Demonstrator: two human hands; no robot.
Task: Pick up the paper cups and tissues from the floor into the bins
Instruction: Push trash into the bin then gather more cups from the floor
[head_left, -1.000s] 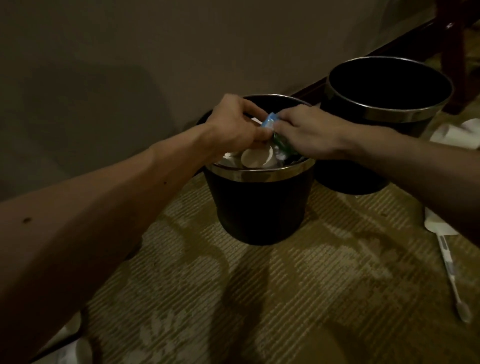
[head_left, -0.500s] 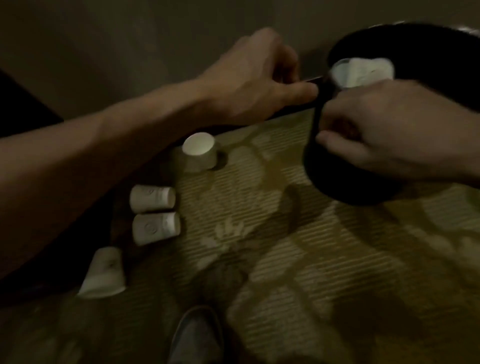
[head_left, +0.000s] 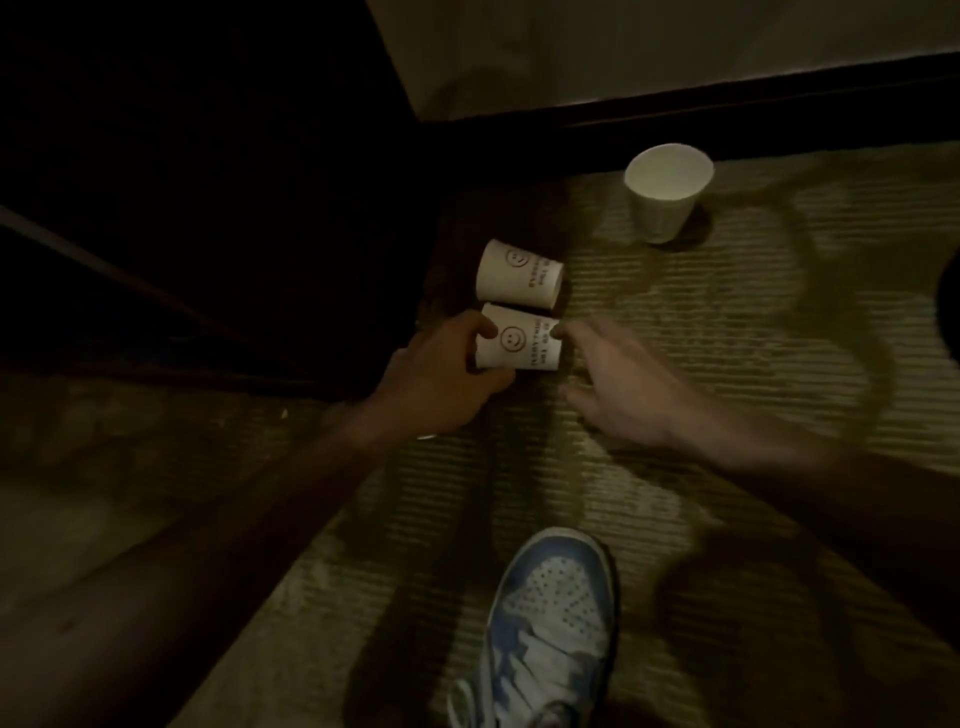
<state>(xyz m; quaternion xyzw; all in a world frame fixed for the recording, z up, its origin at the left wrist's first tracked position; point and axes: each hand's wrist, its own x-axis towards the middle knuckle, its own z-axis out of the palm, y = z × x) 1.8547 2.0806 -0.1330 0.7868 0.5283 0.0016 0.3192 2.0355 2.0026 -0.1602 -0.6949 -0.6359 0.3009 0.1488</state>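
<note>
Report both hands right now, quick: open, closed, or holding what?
Left hand: closed, holding the nearer lying paper cup.
Right hand: open, blurred, one fingertip touching that cup's other end.

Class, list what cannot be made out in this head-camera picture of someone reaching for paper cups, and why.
All in the head view:
Wording on the near cup: too small and blurred to read.
The right hand: motion-blurred; contact with that cup unclear.
The left hand: its grip's lower fingers hidden under the cup.
A white scrap: mostly covered by the left wrist.
A dark shape: cut off by the right edge.
</note>
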